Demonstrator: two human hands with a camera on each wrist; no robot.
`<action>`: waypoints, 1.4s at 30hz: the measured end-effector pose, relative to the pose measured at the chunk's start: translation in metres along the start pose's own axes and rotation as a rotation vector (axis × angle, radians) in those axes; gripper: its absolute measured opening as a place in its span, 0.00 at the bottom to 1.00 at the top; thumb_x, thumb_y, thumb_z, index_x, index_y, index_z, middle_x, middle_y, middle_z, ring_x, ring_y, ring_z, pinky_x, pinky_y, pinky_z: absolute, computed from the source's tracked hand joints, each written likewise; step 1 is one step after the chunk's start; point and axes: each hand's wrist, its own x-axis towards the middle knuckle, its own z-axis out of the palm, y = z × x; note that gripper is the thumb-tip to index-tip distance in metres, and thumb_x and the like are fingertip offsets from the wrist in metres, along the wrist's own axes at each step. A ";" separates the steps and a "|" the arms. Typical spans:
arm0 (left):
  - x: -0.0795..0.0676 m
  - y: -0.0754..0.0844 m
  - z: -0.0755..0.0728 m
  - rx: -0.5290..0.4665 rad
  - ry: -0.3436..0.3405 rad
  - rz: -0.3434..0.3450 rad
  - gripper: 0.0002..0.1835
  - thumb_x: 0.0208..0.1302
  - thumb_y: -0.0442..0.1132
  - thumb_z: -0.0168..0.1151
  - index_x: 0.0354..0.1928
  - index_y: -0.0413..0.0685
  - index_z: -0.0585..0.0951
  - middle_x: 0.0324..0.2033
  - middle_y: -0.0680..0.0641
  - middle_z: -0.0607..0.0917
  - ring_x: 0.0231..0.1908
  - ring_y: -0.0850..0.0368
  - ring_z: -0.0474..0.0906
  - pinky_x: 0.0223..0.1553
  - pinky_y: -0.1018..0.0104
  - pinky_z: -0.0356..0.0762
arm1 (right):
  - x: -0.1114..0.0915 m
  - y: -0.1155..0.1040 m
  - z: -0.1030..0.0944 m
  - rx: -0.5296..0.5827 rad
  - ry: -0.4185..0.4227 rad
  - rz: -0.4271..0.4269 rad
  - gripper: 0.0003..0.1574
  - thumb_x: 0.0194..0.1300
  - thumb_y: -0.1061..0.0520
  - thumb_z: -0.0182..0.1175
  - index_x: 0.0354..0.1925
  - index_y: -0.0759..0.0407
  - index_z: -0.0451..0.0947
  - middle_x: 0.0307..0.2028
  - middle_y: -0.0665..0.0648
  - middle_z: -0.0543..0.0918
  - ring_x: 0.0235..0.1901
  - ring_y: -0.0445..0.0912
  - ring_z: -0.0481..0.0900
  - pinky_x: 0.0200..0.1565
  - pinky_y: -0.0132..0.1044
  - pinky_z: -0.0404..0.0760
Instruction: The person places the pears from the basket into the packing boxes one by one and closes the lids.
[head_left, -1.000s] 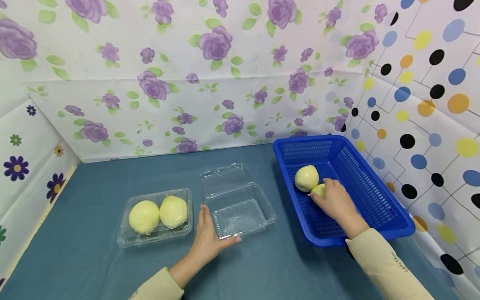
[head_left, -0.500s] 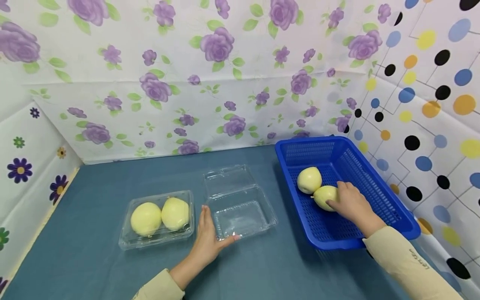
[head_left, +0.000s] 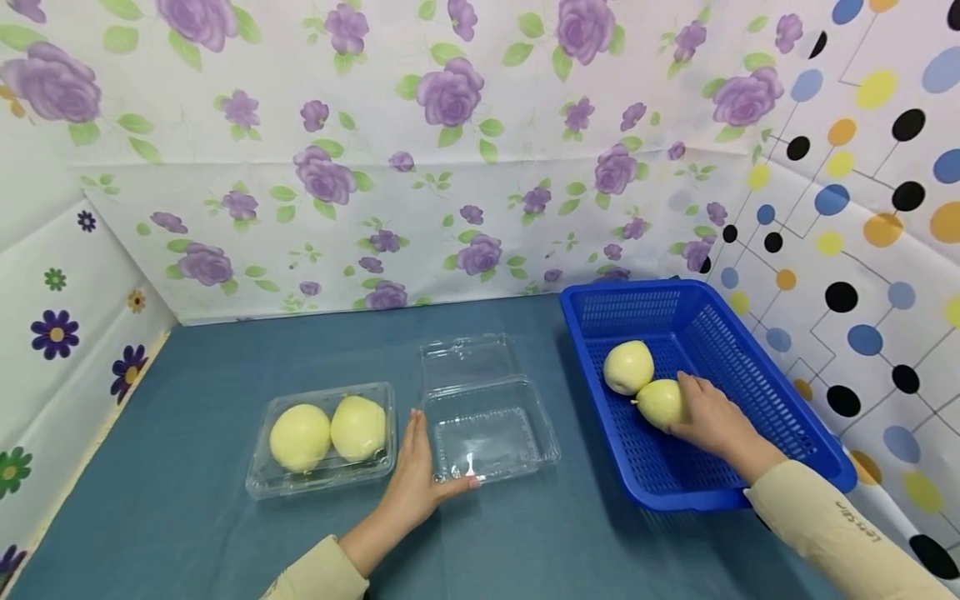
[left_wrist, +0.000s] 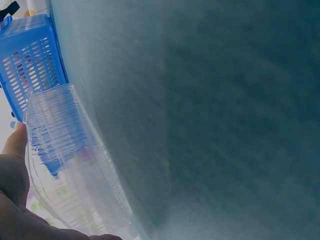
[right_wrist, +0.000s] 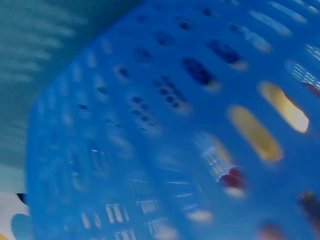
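Observation:
My right hand [head_left: 712, 421] reaches into a blue plastic basket [head_left: 660, 501] and holds the right end of a pale yellow-green pear [head_left: 662, 404], whose stem points left. A second pear [head_left: 628, 367] lies just behind it. My left hand [head_left: 411, 479] has straight fingers and a spread thumb around the near left corner of a clear plastic clamshell box [head_left: 487, 442], lid laid back. In the left wrist view the thumb [left_wrist: 16, 142] lies along the clear box wall [left_wrist: 80, 185]. The right wrist view shows blurred basket slots [right_wrist: 255, 132], with the hand mostly hidden.
A closed clear clamshell box [head_left: 262, 482] with two pears [head_left: 300, 437] inside stands left of the left hand. Blue-green cloth [head_left: 517, 542] covers the table. Patterned sheets [head_left: 450, 208] rise behind and at both sides; the basket stands near the right one.
My right hand has shifted a little right over the pear, so more of the pear shows. My left hand stays at the box corner. The head view has shifted slightly.

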 end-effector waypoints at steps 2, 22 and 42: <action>0.001 0.000 -0.001 -0.004 -0.003 0.002 0.67 0.41 0.50 0.79 0.69 0.21 0.44 0.69 0.23 0.45 0.70 0.30 0.42 0.68 0.39 0.48 | -0.001 0.003 0.002 0.011 -0.012 0.002 0.56 0.52 0.52 0.71 0.66 0.76 0.53 0.60 0.83 0.62 0.55 0.77 0.65 0.47 0.70 0.69; 0.009 0.000 0.000 0.009 -0.049 -0.012 0.67 0.42 0.53 0.77 0.71 0.25 0.44 0.71 0.27 0.44 0.71 0.33 0.41 0.68 0.39 0.48 | 0.000 0.005 0.008 -0.057 0.041 -0.143 0.52 0.50 0.57 0.73 0.66 0.72 0.58 0.62 0.79 0.63 0.58 0.73 0.64 0.51 0.67 0.70; 0.015 0.001 0.002 0.009 -0.064 -0.021 0.66 0.44 0.54 0.76 0.71 0.27 0.42 0.72 0.28 0.41 0.71 0.31 0.42 0.67 0.38 0.52 | 0.001 0.003 0.014 -0.223 0.167 -0.280 0.49 0.39 0.58 0.78 0.58 0.70 0.68 0.50 0.71 0.76 0.48 0.66 0.75 0.44 0.61 0.76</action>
